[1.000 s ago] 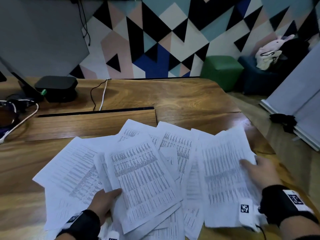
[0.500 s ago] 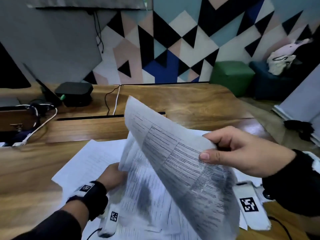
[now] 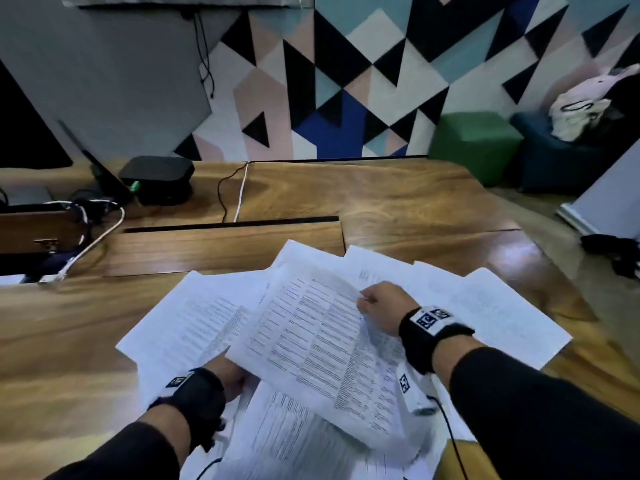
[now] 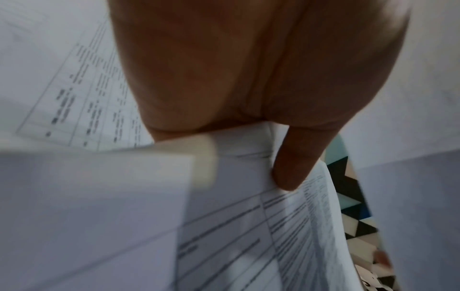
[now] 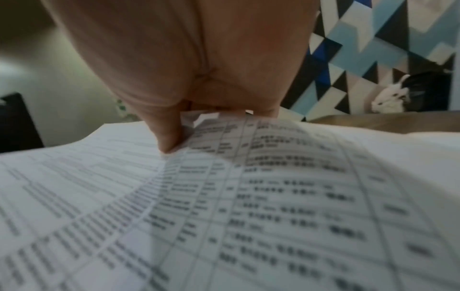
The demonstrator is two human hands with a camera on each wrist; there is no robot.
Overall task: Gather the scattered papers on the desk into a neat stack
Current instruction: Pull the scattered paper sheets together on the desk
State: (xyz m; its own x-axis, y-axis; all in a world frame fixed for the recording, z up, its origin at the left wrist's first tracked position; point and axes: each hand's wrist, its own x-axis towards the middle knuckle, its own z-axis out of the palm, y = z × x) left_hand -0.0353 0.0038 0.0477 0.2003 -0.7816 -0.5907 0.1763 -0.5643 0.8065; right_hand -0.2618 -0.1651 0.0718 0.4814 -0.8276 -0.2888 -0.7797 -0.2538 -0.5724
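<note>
The papers lie spread out in the lower middle of the frame on the desk, so no neat stack is made yet and most of the work is left. The right hand pinches the top sheet by its far edge. The left hand seems to grip sheets from below, though that view is blurry. Half a second ago the sheet was held high; now it is laid down on the pile.
</note>
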